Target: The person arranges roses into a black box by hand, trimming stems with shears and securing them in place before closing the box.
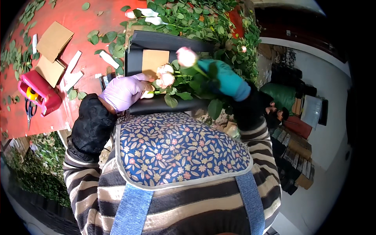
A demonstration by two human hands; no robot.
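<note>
My left hand [125,91], in a lilac glove, has its fingers closed on a pale rose [147,93] lying in a black padded trough [135,62]. Beside it two pale pink roses [165,78] rest over a cardboard square [154,56] lining the trough. My right hand [225,81], in a teal glove, grips the stem of a leafy pink rose [187,56], its bloom held up above the trough's right half. The lower fingers of that hand are hidden by leaves.
The red table [47,121] holds cardboard pieces [55,39], white strips [73,78], a pink carrier [39,98], black scissors [29,111] and scattered leaves. More cut foliage [203,15] covers the back. Boxes [297,156] and what looks like another person [282,113] are at the right.
</note>
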